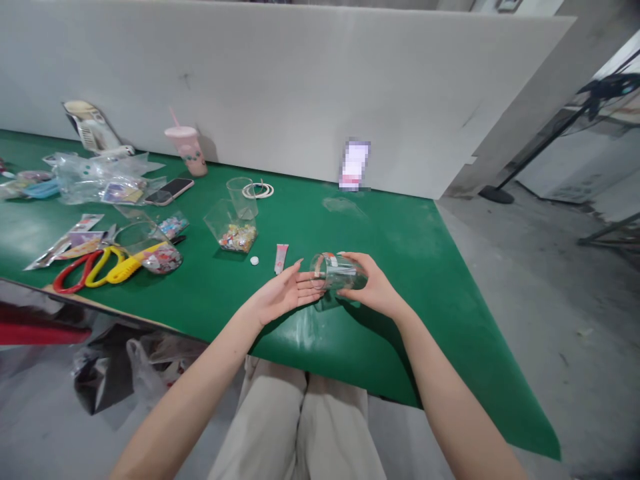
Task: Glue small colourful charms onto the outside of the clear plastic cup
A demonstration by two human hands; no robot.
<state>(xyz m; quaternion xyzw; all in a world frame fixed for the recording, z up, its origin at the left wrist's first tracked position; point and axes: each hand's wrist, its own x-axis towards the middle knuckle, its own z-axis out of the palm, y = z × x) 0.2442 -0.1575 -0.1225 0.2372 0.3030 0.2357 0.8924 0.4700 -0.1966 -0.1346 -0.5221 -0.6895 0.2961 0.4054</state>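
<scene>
A clear cup (340,272) lies tilted on its side in my right hand (373,283), whose fingers and thumb wrap round its right end. Small red and white pieces show on the cup's wall near its left end. My left hand (287,291) is open, palm up, its fingers stretched flat against or just under that left end. Beyond the left hand lie a small pink-and-white tube (281,259) and a round white cap (255,261).
To the left are a clear container of colourful bits (238,237), an upright clear cup (243,200), red-handled scissors (75,272), a yellow-handled tool (127,265) and plastic bags (95,177). A pink tumbler (187,152) and a lit phone (355,165) stand by the white partition (280,87).
</scene>
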